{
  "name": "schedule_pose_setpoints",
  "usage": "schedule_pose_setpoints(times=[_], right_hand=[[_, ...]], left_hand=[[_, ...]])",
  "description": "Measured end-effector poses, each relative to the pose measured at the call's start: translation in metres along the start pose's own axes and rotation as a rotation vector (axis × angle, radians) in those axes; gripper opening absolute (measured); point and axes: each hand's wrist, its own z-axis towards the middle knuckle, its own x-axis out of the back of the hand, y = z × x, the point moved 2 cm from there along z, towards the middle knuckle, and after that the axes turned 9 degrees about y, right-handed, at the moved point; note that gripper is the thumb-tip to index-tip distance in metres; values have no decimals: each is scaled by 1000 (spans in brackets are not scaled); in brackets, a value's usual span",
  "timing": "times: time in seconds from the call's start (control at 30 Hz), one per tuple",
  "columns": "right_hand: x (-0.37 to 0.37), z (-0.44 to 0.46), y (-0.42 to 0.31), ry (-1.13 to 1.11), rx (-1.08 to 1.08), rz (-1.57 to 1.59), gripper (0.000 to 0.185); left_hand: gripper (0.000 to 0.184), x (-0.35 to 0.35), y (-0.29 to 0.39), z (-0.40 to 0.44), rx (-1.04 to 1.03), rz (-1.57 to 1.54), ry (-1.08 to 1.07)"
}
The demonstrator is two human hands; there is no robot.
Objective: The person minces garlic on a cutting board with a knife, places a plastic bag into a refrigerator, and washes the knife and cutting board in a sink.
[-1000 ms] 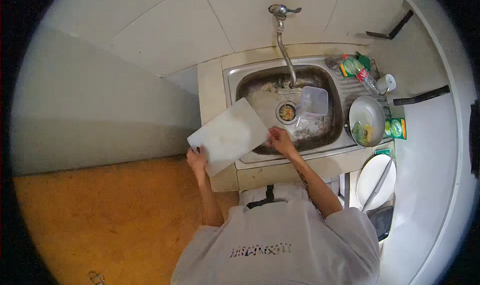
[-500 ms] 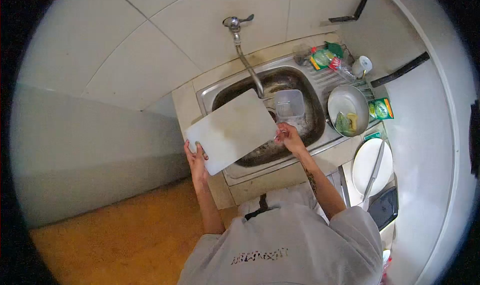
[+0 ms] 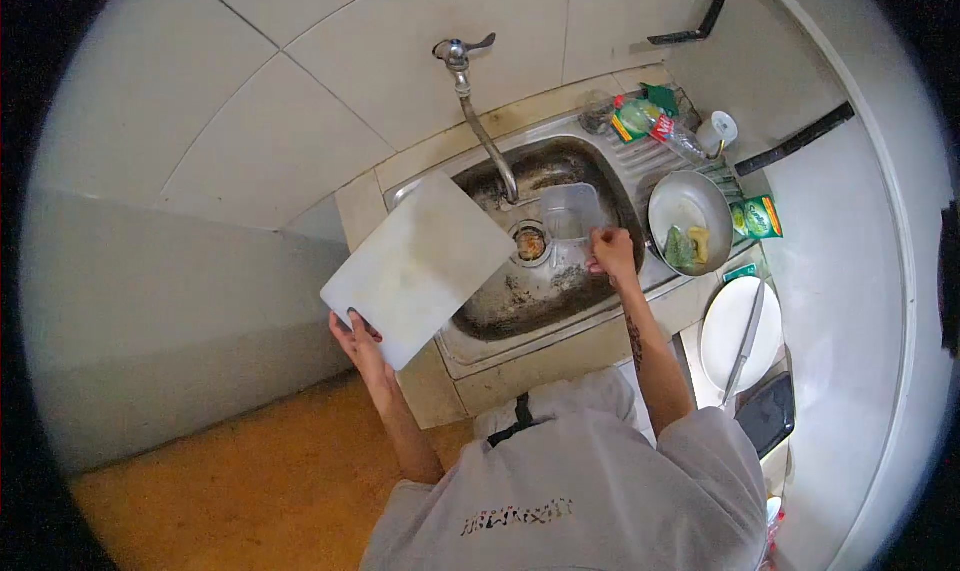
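My left hand [image 3: 365,354] grips a white cutting board [image 3: 420,271] at its lower-left end, with the thumb by the handle hole. Tilted, the board covers the left side of the metal sink [image 3: 495,316]. My right hand [image 3: 613,253] is apart from the board, over the sink's right side. Its fingers are curled closed, and whatever they may hold is hidden. Just beyond those fingers lies a clear plastic container [image 3: 572,211] in the basin. Brownish scraps sit in the drain [image 3: 529,243].
A faucet [image 3: 487,141] reaches down over the sink. On the right stand a pan [image 3: 690,206] holding a green scouring pad [image 3: 679,248] and a yellowish piece, and a plastic bottle [image 3: 678,138]. A knife [image 3: 746,346] rests across a white plate [image 3: 722,336] beside a black tray [image 3: 766,417].
The board has moved left and turned steeper in my left hand, uncovering the drain. My right hand has let go of the board's edge and shifted right, up beside the container.
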Motion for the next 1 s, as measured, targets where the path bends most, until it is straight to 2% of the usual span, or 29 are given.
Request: schedule_pose_setpoints(times=[0.13, 0.2, 0.23, 0.37, 0.43, 0.53, 0.67, 0.73, 0.77, 0.83, 0.97, 1.0], right_hand=[[-26, 0, -1, -55, 150, -63, 32], [-41, -4, -6, -182, 243, -162, 30], [-46, -7, -11, -150, 262, -246, 32], [-59, -14, -25, -272, 236, -200, 34], [-73, -12, -21, -361, 127, -36, 33], [-85, -9, -20, -378, 173, -20, 31], [-100, -6, -18, -375, 172, 61, 29], [-104, 1, -19, -360, 285, 30, 28], [-106, 2, -17, -358, 282, 29, 28], [-107, 3, -19, -302, 177, 243, 26], [-97, 16, -15, -341, 140, 239, 25], [-91, 19, -15, -296, 203, 210, 25]], left_hand=[[46, 19, 7, 2, -28, -108, 152], [52, 35, 10, 4, -1, -64, 131], [57, 42, 12, 2, 28, -16, 100], [55, 55, 21, -5, 33, 50, 179], [48, 61, 19, -4, -49, -26, 259], [53, 70, 18, 1, 37, 18, 195], [53, 69, 14, -2, 64, 10, 222], [52, 64, 16, -7, 39, 64, 185], [52, 62, 11, -7, 41, 66, 183], [52, 55, 2, -6, -7, -101, 215], [53, 51, 2, -11, 1, -49, 164], [53, 51, -1, -8, 3, -35, 137]])
